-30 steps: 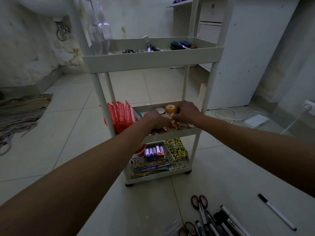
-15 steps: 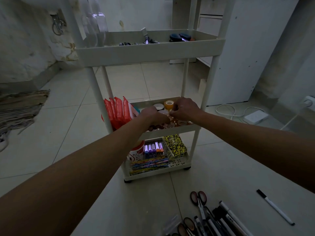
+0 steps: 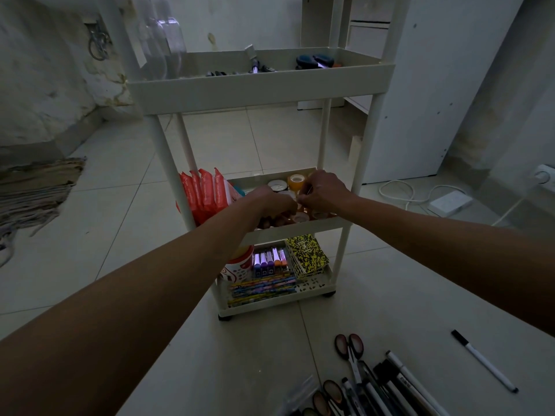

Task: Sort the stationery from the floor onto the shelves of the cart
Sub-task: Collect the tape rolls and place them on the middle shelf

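Both my left hand [image 3: 271, 202] and my right hand [image 3: 322, 190] are inside the middle shelf [image 3: 300, 228] of the cart [image 3: 258, 88], fingers curled among the tape rolls [image 3: 295, 181] (what each one pinches, I cannot tell). All three shelves already carry stationery. On the floor there are still scissors [image 3: 350, 351], a bundle of pens [image 3: 390, 388] and one marker [image 3: 485, 364], so I judge the sorting more than half done.

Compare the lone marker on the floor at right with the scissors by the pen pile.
The marker lies alone, apart from the pile; the scissors touch it. The marker is a white stick with a black cap; the scissors have dark red-rimmed loop handles. Both lie flat on the floor, unsorted.
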{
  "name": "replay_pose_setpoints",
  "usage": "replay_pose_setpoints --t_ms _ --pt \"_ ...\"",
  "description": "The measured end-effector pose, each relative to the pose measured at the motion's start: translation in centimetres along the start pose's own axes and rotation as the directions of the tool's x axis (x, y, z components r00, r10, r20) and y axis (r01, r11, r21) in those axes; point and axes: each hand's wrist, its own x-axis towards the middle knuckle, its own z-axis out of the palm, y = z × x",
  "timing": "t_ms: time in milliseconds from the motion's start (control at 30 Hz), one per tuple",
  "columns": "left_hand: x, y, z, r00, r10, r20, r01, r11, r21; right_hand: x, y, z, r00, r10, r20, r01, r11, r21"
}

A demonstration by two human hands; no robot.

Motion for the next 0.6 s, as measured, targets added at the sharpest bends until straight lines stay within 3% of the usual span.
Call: replay_pose_setpoints --t_ms 100,233,333,467,533,600 --pt "0.1 -0.2 -0.1 1.0 0.01 -0.013 -0.01 1.0 0.009 0.0 0.1 0.0 1.0 -0.002 0.007 0.002 1.0 0.004" --pt "0.1 -0.1 -0.3 0.987 0.084 -0.139 -0.073 0.994 0.081 0.2 0.1 -0.4 0.998 0.016 -0.058 -0.015 1.0 0.005" --pt "0.0 0.6 -0.9 0.972 0.107 -0.207 -0.136 0.982 -0.13 -0.3 -0.7 -1.4 0.998 -0.055 -0.035 0.06 0.986 0.156" --pt "-0.5 1.3 -1.9 0.987 0.051 -0.151 -0.115 0.885 -0.452 -1.3 -2.7 -4.7 0.947 -0.223 0.229 0.097 0.882 0.461" --pt "-1.0 1.7 -2.1 0.991 0.049 -0.128 -0.109 0.851 -0.514 -1.4 -3.3 -6.0 0.912 -0.28 0.299 0.133 0.893 0.43" --pt "-1.5 2.1 -2.1 0.99 0.071 -0.124 -0.128 0.828 -0.546 -1.3 -3.6 -6.3 0.911 -0.316 0.266 0.214 0.912 0.351"
